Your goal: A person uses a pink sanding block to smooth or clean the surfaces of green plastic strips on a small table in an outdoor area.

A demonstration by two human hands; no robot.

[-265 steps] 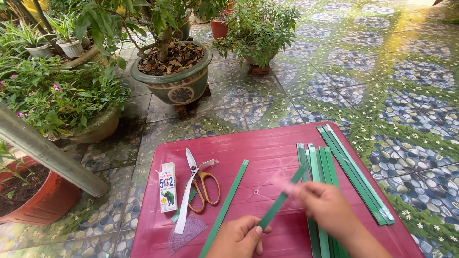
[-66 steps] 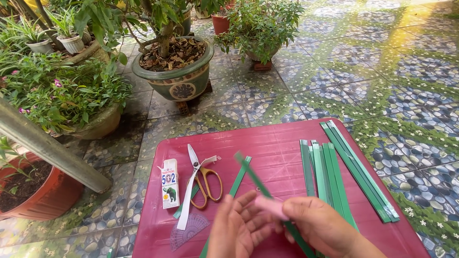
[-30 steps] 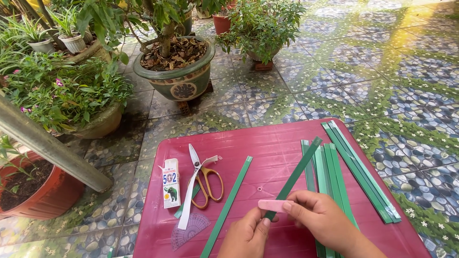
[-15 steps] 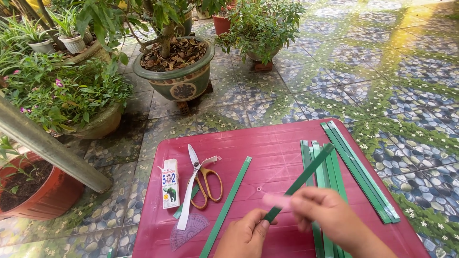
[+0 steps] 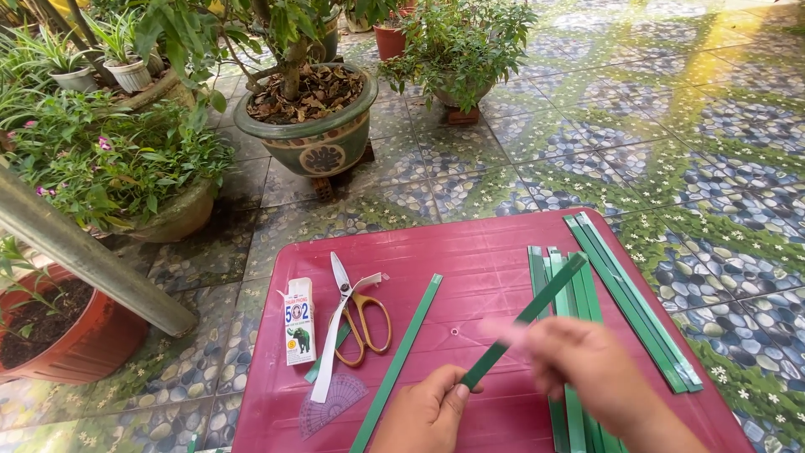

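1. Green strip (image 5: 524, 319) slants over red table (image 5: 470, 252), lower end pinched in left hand (image 5: 428, 415), thumb on top.
2. Right hand (image 5: 587, 373) blurred, beside strip's middle; grip cannot be told.
3. Scissors (image 5: 356, 306), glue box (image 5: 298, 320), protractor (image 5: 331, 401) at left; more green strips (image 5: 629, 294) at right.

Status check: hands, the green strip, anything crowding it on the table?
Left hand pinches green strip, lower end, strip angled up-right. Right hand blurred beside it, grip unclear. Loose green strips lie right; scissors left, apart.
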